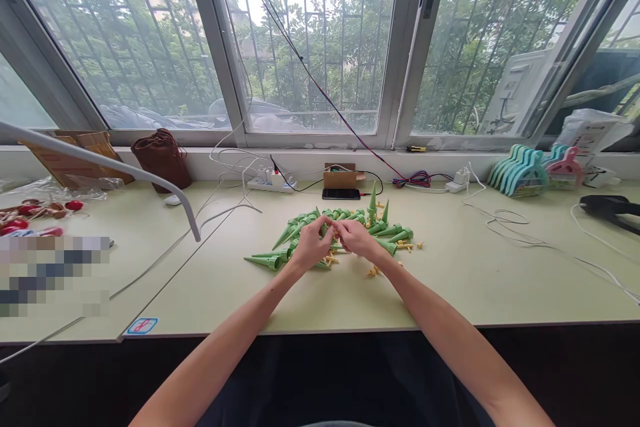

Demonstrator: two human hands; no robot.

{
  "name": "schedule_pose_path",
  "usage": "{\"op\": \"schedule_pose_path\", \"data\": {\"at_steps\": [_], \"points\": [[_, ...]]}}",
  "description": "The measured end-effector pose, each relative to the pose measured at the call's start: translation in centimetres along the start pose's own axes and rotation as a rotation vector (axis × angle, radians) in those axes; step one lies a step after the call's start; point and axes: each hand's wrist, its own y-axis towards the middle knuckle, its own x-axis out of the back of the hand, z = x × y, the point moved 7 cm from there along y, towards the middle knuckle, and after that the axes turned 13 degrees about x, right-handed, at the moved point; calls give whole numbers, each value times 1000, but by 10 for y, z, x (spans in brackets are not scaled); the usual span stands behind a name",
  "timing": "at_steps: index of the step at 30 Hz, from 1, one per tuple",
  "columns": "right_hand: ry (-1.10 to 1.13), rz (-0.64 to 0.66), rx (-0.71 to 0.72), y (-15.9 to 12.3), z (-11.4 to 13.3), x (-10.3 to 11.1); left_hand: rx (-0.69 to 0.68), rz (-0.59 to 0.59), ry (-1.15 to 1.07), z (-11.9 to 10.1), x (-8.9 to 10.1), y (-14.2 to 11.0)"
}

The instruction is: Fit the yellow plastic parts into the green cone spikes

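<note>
Several green plastic cone spikes (270, 259) lie in a heap on the pale green table (450, 280), and two stand upright (373, 203) at the back of the heap. Small yellow parts (373, 271) are scattered among them. My left hand (311, 245) and my right hand (356, 238) meet over the middle of the heap, fingers curled and pinched together on a small piece between them that is too small to name. Both forearms reach in from the near edge.
A black phone (341, 193) and a small cardboard box (340, 177) sit behind the heap, with a power strip (273, 182) and cables. A brown pouch (163, 159) is at the back left, teal hangers (520, 172) at the back right, red items (20, 220) far left.
</note>
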Motion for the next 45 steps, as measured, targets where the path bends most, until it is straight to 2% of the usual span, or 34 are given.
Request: {"op": "schedule_pose_path", "data": {"at_steps": [11,23,38,45], "points": [[206,-7,-12,0,-13,-6,41,-17,8,0,3,0],[56,-22,2,1,-7,-2,34,-8,2,1,0,1],[190,-14,-14,0,-14,-5,39,-37,-8,-1,6,0],[87,-30,-2,1,-12,-3,27,-32,13,-1,4,0]]}}
